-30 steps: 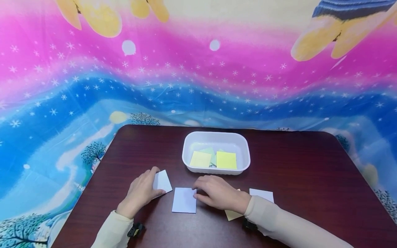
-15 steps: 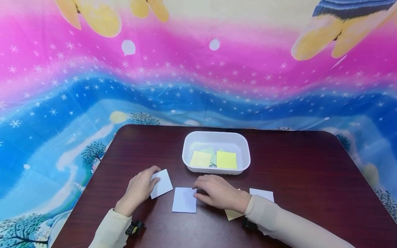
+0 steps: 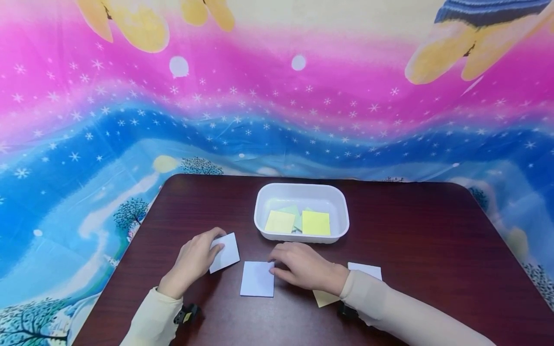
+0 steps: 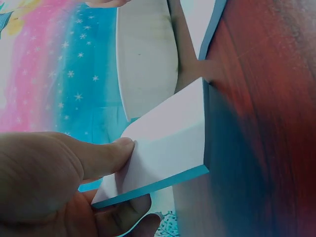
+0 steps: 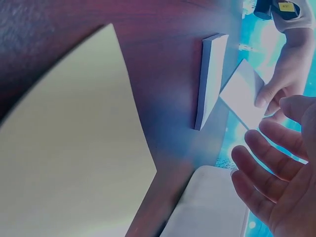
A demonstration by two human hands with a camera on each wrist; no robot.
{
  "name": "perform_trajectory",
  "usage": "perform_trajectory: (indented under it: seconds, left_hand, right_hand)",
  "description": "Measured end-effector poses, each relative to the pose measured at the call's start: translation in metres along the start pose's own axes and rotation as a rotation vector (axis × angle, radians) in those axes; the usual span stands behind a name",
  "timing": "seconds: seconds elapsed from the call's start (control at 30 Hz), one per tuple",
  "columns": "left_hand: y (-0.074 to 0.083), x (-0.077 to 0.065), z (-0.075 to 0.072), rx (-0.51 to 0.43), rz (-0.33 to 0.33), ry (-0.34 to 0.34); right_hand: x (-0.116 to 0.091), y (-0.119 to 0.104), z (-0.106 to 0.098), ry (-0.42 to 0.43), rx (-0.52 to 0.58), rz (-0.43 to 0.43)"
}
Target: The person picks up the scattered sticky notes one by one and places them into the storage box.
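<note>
In the head view my left hand [image 3: 188, 263] holds a white square sticky-note pad [image 3: 227, 253] by its left side, left of centre on the table. The thumb presses the pad's top face while fingers curl beneath it, as the left wrist view shows; this pad [image 4: 165, 140] is tilted, with a shadow on the wood below. My right hand [image 3: 303, 269] hovers with relaxed, loosely bent fingers and holds nothing. Its fingertips are by the right edge of a second white pad [image 3: 257, 279], and contact cannot be told. Under the right wrist, a pale yellow pad [image 3: 325, 299] is partly hidden.
Behind the hands stands a white plastic tray [image 3: 301, 238] with yellow and green note pads inside. Another white pad [image 3: 365, 270] lies partly behind the right forearm. The dark wooden table [image 3: 424, 230] ends at a printed cloth backdrop [image 3: 277, 120].
My left thumb has shifted from the pad's near edge onto its top face. The left hand and its pad have risen slightly in the head view. My right hand has barely moved.
</note>
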State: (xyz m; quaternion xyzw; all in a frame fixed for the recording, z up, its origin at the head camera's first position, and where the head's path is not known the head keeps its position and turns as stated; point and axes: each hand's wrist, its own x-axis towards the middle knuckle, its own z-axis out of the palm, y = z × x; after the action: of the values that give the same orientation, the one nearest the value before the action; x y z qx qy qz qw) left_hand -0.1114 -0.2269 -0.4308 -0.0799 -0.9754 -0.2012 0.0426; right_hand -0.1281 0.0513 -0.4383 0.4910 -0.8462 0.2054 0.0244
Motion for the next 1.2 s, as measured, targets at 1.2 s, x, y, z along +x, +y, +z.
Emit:
perform_trajectory:
  seconds: [1.2]
  left_hand:
    - [0.009,0.016,-0.012,-0.019,0.056,0.036]
  right_hand:
    - [0.007,0.003,-0.014,-0.011,0.03,0.032]
